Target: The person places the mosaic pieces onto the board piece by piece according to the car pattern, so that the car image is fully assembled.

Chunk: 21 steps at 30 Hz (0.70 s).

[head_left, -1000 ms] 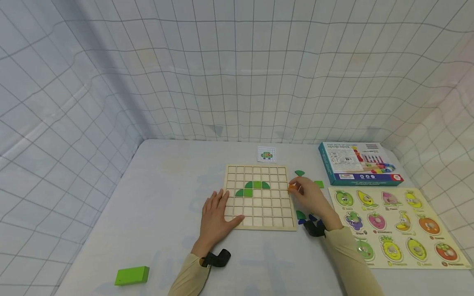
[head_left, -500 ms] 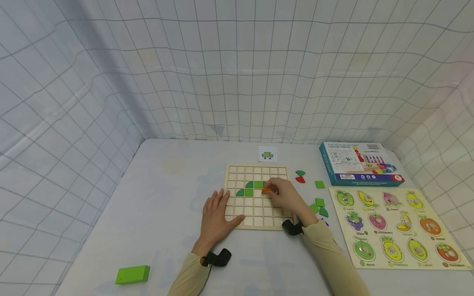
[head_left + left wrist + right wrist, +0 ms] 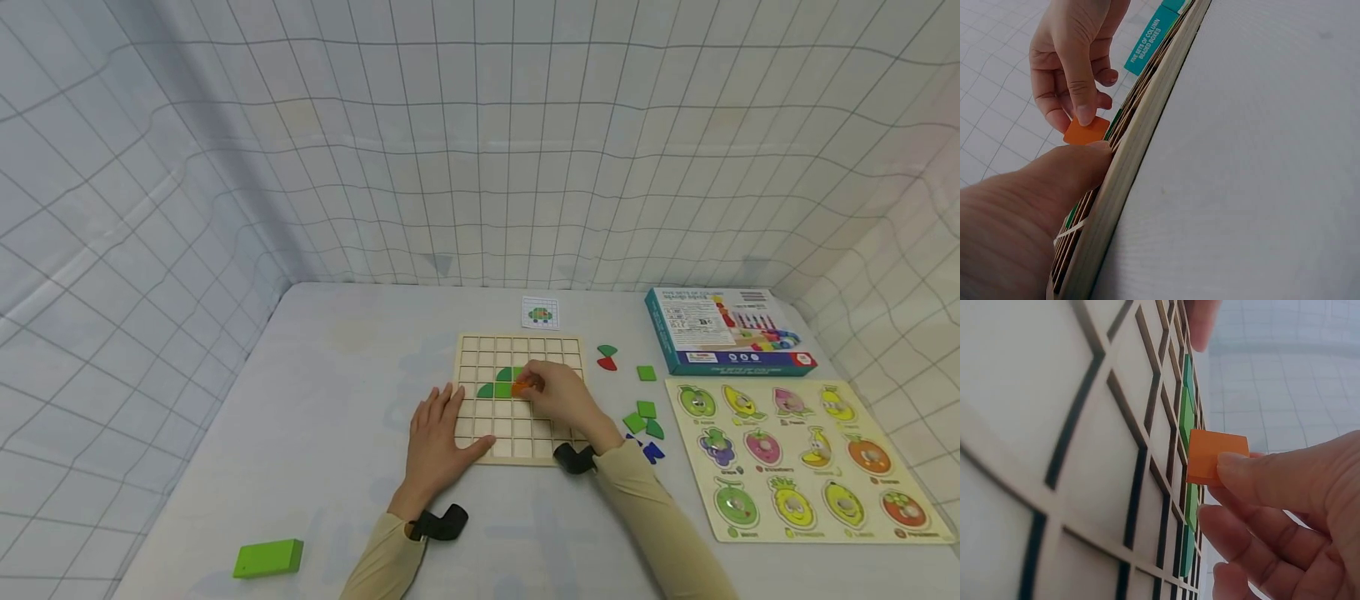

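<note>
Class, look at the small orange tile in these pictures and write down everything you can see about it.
The orange tile is a small, flat square with plain, matte faces and crisp edges; it looks like painted wood. The right hand pinches it by one edge between thumb and fingers, holding it tilted just above the wooden grid board, right beside the green pieces already set in the cells. Whether a corner touches the board cannot be told. The left hand lies flat on the board's left edge, not touching the tile.

I'm looking into a staged recording booth — grid-printed white sheeting [image 3: 480, 167] walls in a pale table [image 3: 315, 417], with children's puzzles laid out — no home furnishings.
</note>
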Motion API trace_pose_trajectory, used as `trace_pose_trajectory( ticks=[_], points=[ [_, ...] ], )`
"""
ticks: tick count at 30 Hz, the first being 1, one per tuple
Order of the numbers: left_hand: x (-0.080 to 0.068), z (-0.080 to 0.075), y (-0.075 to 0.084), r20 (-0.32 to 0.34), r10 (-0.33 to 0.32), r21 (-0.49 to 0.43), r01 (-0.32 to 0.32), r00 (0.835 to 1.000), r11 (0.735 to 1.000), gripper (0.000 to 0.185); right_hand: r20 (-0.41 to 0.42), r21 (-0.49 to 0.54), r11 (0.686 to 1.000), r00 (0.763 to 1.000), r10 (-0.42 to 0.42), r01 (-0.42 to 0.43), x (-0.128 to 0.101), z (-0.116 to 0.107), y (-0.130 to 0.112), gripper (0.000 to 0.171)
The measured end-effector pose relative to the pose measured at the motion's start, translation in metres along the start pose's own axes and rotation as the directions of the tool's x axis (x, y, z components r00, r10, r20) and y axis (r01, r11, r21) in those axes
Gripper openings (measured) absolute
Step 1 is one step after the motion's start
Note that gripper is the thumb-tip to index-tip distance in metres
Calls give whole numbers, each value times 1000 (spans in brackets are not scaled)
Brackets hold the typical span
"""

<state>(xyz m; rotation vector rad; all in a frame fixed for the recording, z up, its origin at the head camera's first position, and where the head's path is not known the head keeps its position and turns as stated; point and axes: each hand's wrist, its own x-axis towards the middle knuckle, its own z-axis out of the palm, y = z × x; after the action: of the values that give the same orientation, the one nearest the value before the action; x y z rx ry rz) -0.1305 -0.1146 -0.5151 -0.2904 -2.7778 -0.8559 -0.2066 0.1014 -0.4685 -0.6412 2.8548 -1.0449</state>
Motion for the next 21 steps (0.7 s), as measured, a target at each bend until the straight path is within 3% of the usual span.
trace_pose_trajectory(
  ticks=[21],
  points=[
    [-1,-1,0,4,3,-2,-3,1000,1000,87,-1,-35,999,999,41,-41,-2,-3,-4,10]
  ],
)
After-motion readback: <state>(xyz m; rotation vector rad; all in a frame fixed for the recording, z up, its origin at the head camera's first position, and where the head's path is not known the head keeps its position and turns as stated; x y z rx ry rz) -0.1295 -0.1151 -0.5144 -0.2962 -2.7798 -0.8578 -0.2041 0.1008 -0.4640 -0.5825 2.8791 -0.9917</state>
